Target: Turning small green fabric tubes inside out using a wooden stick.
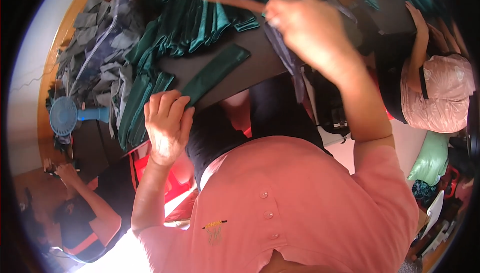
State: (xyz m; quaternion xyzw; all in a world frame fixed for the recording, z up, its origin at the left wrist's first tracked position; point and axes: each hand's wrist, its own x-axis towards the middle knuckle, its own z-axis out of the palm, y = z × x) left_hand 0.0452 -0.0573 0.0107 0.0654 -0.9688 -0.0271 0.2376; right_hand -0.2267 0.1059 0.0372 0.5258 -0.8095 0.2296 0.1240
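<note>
Across the dark table's near edge lies a folded dark green velvet strip (217, 73). The curled fingers of my left hand (167, 120) close on its near end. Raised over the table, my right hand (307, 30) grips a thin, flat brown stick (235, 1) that points left; both are smeared by motion. Under the right hand a dark purple-grey cloth strip (283, 48) hangs over the table edge; whether the hand touches it I cannot tell. Beyond the left hand, a large heap of green velvet strips (185, 18) spreads along the table.
Grey fabric pieces (102, 48) pile up at the left, near a small blue fan (63, 116). One co-worker (437, 90) sits at the right, another (82, 218) at the lower left. A red stool (177, 178) stands below the table, and a pale green cushion (431, 158) lies at the right.
</note>
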